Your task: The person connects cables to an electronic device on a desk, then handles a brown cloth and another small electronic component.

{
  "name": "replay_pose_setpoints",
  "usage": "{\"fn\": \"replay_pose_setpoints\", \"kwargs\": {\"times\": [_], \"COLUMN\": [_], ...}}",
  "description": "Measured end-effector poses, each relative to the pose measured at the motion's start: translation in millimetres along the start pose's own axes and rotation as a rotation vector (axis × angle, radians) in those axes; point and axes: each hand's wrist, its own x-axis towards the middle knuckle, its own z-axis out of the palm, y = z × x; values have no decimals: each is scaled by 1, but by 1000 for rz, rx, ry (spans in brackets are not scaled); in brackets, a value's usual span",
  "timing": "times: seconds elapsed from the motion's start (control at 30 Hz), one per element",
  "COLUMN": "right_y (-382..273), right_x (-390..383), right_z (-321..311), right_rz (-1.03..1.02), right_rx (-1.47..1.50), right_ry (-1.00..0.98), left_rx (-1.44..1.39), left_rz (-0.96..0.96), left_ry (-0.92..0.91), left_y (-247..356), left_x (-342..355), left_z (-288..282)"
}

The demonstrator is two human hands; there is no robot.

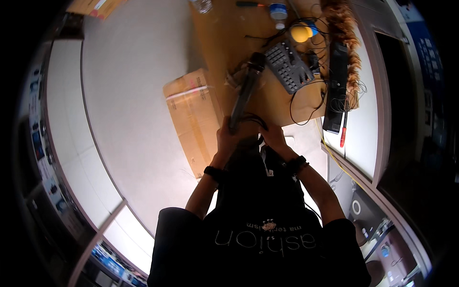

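Observation:
My left hand (226,139) is closed around the lower end of a black handheld microphone (245,91), which tilts up and away over the near part of the wooden table. Its rounded head points toward a grey sound mixer panel (289,66) with rows of buttons. Close by on the right, my right hand (274,138) has its fingers closed on a black cable (254,117), which curves in a loop between the two hands. Whether the cable is joined to the microphone is hidden. Both hands are in front of my body at the table's near edge.
On the wooden table (220,33) lie a plastic bottle (278,15), a yellow foam ball (300,33) and tangled black cables. To the right are a long black bar (336,86), brown fluffy material (340,16) and a red-handled tool (343,137). A cardboard box (189,119) stands left.

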Motion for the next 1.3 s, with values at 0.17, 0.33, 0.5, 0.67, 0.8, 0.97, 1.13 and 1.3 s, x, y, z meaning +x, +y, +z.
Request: {"fn": "replay_pose_setpoints", "kwargs": {"times": [0.17, 0.33, 0.5, 0.67, 0.8, 0.97, 1.13, 1.3], "right_y": [0, -14, 47, 131, 167, 183, 176, 175], "right_x": [-40, -87, -94, -88, -88, -103, -80, -46], "right_z": [4, 47, 157, 271, 323, 347, 309, 170], "right_rz": [53, -156, -301, -88, 170, 133, 126, -53], "right_rx": [166, 335, 103, 137, 197, 366, 278, 313], "right_ry": [-286, -479, -572, -833, -859, -671, -729, -642], "left_rx": [37, -69, 100, 299, 362, 382, 478, 526], "left_rz": [-52, -70, -333, -411, -429, -496, -441, -277], "left_ry": [170, 443, 586, 617, 532, 456, 363, 295], "left_y": [-32, -104, -213, -351, -399, -417, -420, -376], "left_x": [-57, -124, -174, -201, -210, -212, -218, -220], "left_z": [2, -12, 2, 33, 36, 34, 12, -30]}}
